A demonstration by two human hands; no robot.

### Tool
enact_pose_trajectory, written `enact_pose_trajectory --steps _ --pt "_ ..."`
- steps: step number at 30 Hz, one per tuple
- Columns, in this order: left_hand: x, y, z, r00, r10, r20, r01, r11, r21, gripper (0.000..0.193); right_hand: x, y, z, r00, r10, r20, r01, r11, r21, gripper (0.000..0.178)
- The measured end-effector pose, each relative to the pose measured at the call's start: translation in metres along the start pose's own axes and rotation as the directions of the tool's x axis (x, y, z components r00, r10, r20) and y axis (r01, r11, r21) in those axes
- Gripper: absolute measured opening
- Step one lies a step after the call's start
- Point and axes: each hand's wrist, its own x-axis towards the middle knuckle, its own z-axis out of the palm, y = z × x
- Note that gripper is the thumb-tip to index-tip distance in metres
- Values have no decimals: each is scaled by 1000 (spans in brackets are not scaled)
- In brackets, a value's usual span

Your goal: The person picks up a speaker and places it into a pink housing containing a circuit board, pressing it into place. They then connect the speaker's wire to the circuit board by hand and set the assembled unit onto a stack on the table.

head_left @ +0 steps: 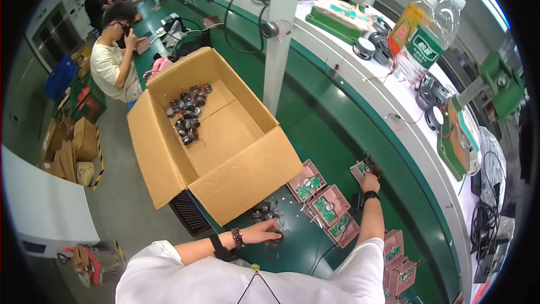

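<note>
My left hand (265, 232) is at the near edge of the green work surface, its fingers closed over a small dark round speaker (275, 237), partly hidden. Just beyond it lies a loose cluster of dark speakers with thin wires (263, 211). My right arm reaches farther out to the right, onto the green belt. There my right hand (369, 182) grips the near side of a pink plastic housing (356, 175) with a green circuit board inside. Several similar open pink housings (331, 205) with green boards sit between my two arms.
A large open cardboard box (247, 191) holds several dark speakers (188, 110). Pink housings (400, 276) stand beside my right arm. A white post (277, 50) rises behind the box. Bottles (430, 36) and speakers crowd the white shelf (371, 81). Another person (115, 59) sits at far left.
</note>
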Motion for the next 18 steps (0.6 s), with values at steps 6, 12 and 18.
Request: enact_pose_trajectory --steps 6,12,18 --pt "-28 3 -2 957 -126 261 274 681 -679 24 -56 -12 -88 982 -18 -190 36 995 89 26" --pt "-20 6 -9 974 -8 226 190 571 -799 38 -283 -106 -130 917 -18 -398 150 941 303 21" --pt "-16 19 -8 949 39 313 249 518 -818 39 -383 -161 10 956 -48 -288 135 947 292 16"
